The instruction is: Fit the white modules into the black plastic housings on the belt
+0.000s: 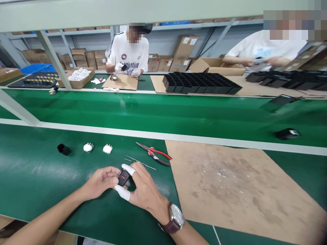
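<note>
A small black housing [123,178] with orange-red marks on its face is held between my two hands over the green table. My left hand [103,182] grips its left side with thumb and fingers. White finger cots cover the thumb and index finger of my right hand [141,185], which pinch it from the right. Tweezers [140,163] lie just beyond my right hand, and pliers with red and black handles [155,153] rest behind them. Two small boards with white domes [88,147] [107,149] and a black open case [63,149] sit further left.
Stained cardboard [217,183] covers the table at the right. Beyond a pale rail lies a green belt [153,109] carrying black cases [288,133]. Two people work across it, beside black trays [201,82] and a box of white parts [78,76].
</note>
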The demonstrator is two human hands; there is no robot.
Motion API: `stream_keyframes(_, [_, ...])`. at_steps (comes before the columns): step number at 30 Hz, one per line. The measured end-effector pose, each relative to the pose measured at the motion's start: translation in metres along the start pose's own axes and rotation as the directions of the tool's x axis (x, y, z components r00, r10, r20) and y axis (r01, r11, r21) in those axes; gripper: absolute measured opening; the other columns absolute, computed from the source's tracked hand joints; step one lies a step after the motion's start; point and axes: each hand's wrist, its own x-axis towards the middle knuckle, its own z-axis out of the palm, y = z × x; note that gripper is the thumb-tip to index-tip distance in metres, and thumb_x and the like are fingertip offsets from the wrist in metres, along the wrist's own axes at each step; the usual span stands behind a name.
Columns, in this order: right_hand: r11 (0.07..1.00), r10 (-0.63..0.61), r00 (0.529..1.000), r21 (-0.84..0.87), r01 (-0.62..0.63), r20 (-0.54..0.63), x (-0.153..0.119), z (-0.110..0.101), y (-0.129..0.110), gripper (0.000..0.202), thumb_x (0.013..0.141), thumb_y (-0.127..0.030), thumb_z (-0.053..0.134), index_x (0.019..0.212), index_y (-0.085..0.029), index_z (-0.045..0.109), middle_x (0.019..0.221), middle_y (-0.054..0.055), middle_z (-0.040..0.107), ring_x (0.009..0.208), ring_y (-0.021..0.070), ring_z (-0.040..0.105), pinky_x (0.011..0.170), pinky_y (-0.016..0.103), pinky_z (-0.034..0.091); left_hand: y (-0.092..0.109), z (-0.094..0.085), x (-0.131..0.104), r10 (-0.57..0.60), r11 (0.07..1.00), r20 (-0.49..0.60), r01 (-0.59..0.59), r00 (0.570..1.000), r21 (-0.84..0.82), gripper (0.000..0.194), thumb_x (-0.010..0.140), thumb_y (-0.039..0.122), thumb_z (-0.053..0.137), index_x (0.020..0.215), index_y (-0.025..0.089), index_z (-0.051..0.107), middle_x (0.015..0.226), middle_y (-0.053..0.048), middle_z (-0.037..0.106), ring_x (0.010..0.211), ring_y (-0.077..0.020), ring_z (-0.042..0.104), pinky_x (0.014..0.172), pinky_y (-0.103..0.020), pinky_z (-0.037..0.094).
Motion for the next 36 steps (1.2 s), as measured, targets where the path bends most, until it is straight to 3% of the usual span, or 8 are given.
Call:
stream_keyframes(9, [1.000,-0.019,0.999,-0.007,0.019,0.030,-0.002,0.000,0.002,0.050,0.099,-0.032,0.069,0.142,-0.016,0.050,0.099,0.009,0.062,0.091,0.0275,0.059,0.080,0.045,0.058,-0.008,-0.003,0.003,0.039,0.997,-0.018,-0.040,0.999,-0.065,0.044,0.088,0.048,0.085,0.111,0.016,0.067,0.103,-0.011,0.076,0.095,-0.0241,0.077,0.091,-0.039,0.060])
stream_keyframes(14, [0.995,-0.042,0.992,-0.087,0.053,0.116,0.000,-0.001,0.008,0.059,0.104,-0.033,0.060,0.156,-0.015,0.039,0.125,0.016,0.065,0.110,0.0320,0.063,0.094,0.050,0.059,0.001,-0.018,0.013,0.239,0.971,-0.198,-0.234,0.951,0.047,0.039,0.081,0.036,0.091,0.091,0.018,0.058,0.100,-0.006,0.072,0.090,-0.0192,0.073,0.082,-0.034,0.061])
stream_keyframes(17, [0.965,-0.017,0.997,-0.260,0.035,0.069,-0.001,0.001,0.024,0.053,0.106,-0.027,0.053,0.156,-0.013,0.039,0.132,0.020,0.063,0.114,0.0355,0.063,0.090,0.052,0.059,0.035,-0.051,0.028,0.441,0.796,-0.261,-0.240,0.859,0.556,0.030,0.090,0.034,0.080,0.106,0.019,0.060,0.107,-0.007,0.071,0.095,-0.0204,0.072,0.089,-0.038,0.061])
stream_keyframes(20, [0.899,-0.025,0.999,-0.435,0.042,0.045,-0.006,0.003,0.045,0.044,0.099,-0.010,0.045,0.143,-0.012,0.052,0.123,0.020,0.065,0.102,0.0348,0.064,0.080,0.050,0.060,0.079,-0.101,0.051,0.587,0.321,-0.268,0.085,0.764,0.943,0.028,0.095,0.026,0.068,0.122,0.021,0.060,0.121,-0.009,0.069,0.112,-0.0228,0.069,0.101,-0.039,0.056])
stream_keyframes(24, [0.834,-0.051,0.996,-0.544,0.086,0.079,-0.016,0.002,0.068,0.051,0.081,0.003,0.041,0.123,-0.015,0.061,0.110,0.014,0.067,0.090,0.0303,0.063,0.077,0.045,0.060,0.118,-0.169,0.085,0.611,0.255,-0.409,0.321,0.677,0.912,0.034,0.087,0.011,0.067,0.120,0.015,0.061,0.121,-0.015,0.069,0.116,-0.0304,0.068,0.105,-0.046,0.053])
stream_keyframes(27, [0.802,-0.027,0.997,-0.594,0.063,0.069,-0.020,0.000,0.076,0.045,0.081,0.003,0.042,0.115,-0.018,0.063,0.113,0.013,0.067,0.097,0.0303,0.064,0.086,0.045,0.060,0.122,-0.195,0.097,0.594,0.254,-0.490,0.429,0.638,0.867,0.041,0.080,0.009,0.071,0.119,0.012,0.062,0.109,-0.015,0.072,0.106,-0.0331,0.072,0.098,-0.047,0.056])
stream_keyframes(31, [0.829,-0.056,0.997,-0.555,0.075,0.051,-0.020,-0.002,0.075,0.031,0.096,-0.006,0.042,0.120,-0.015,0.061,0.122,0.016,0.064,0.107,0.0323,0.064,0.095,0.049,0.057,0.113,-0.196,0.071,0.598,0.214,-0.462,0.425,0.655,0.879,0.053,0.086,0.027,0.076,0.133,0.012,0.057,0.123,-0.016,0.070,0.119,-0.0336,0.067,0.105,-0.047,0.054])
stream_keyframes(36, [0.902,-0.099,0.993,-0.415,0.118,0.067,-0.010,0.003,0.061,0.033,0.108,-0.021,0.042,0.137,-0.013,0.055,0.125,0.017,0.064,0.108,0.0304,0.065,0.091,0.045,0.059,0.097,-0.188,-0.012,0.570,0.166,-0.403,0.380,0.716,0.910,0.064,0.082,0.049,0.083,0.133,0.018,0.062,0.141,-0.015,0.062,0.138,-0.0382,0.052,0.120,-0.055,0.040])
